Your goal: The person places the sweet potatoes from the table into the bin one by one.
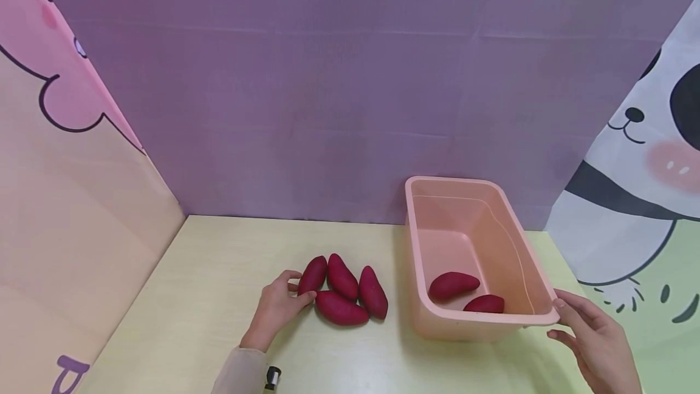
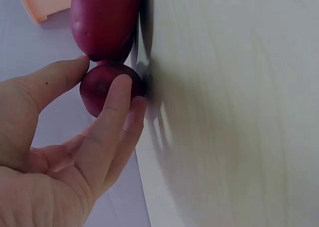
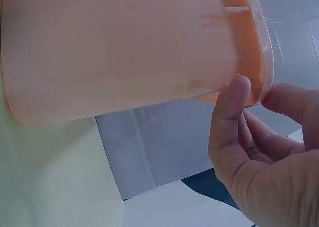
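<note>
Several dark red sweet potatoes lie in a cluster left of a pink plastic bin (image 1: 414, 254). At the cluster's left end, my left hand (image 1: 277, 307) has thumb and fingers on opposite sides of one sweet potato (image 1: 313, 275). The left wrist view shows that sweet potato end-on (image 2: 93, 91), low against the table, with another sweet potato (image 2: 105, 22) beyond it. My right hand (image 1: 598, 342) pinches the bin's near right corner, the thumb on one side of the rim (image 3: 267, 52) and a finger on the other. Two sweet potatoes (image 1: 452, 285) lie inside the bin near its front wall.
The pale wooden table (image 1: 208, 297) ends at a purple backdrop (image 1: 306, 108). Printed side panels stand left and right, the right one with a panda (image 1: 634, 163). A small black object (image 1: 273, 376) shows beside the left sleeve (image 1: 240, 373).
</note>
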`<move>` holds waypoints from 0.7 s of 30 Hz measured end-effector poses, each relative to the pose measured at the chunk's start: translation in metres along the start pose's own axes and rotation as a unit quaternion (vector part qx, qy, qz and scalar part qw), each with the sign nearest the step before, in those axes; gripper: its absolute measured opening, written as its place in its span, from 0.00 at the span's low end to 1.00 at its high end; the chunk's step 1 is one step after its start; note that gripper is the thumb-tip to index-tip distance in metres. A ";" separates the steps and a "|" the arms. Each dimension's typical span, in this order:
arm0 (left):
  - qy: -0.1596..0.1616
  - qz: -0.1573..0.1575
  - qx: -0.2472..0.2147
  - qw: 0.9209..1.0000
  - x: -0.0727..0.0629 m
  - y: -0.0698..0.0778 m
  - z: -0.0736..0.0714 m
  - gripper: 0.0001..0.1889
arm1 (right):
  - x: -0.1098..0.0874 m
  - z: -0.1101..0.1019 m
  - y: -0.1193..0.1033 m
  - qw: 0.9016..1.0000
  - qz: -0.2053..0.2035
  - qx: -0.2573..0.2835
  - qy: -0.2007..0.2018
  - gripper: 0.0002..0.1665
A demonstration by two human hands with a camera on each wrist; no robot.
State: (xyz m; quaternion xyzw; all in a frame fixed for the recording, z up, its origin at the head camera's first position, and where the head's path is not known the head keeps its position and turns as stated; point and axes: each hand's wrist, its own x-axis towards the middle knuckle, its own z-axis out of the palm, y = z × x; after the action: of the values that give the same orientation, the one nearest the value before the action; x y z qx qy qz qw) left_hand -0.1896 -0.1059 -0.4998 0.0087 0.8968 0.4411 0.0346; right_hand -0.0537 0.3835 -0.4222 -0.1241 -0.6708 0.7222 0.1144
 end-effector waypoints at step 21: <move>0.021 -0.002 -0.020 1.000 0.001 -0.001 0.000 0.23 | 0.002 -0.003 0.002 1.000 -0.007 0.003 -0.002 0.13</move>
State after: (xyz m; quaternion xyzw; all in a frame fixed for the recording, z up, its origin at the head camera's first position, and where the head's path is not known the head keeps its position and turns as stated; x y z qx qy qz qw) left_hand -0.1910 -0.1065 -0.5010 -0.0026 0.8884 0.4587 0.0170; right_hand -0.0542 0.3864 -0.4241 -0.1177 -0.6696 0.7237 0.1182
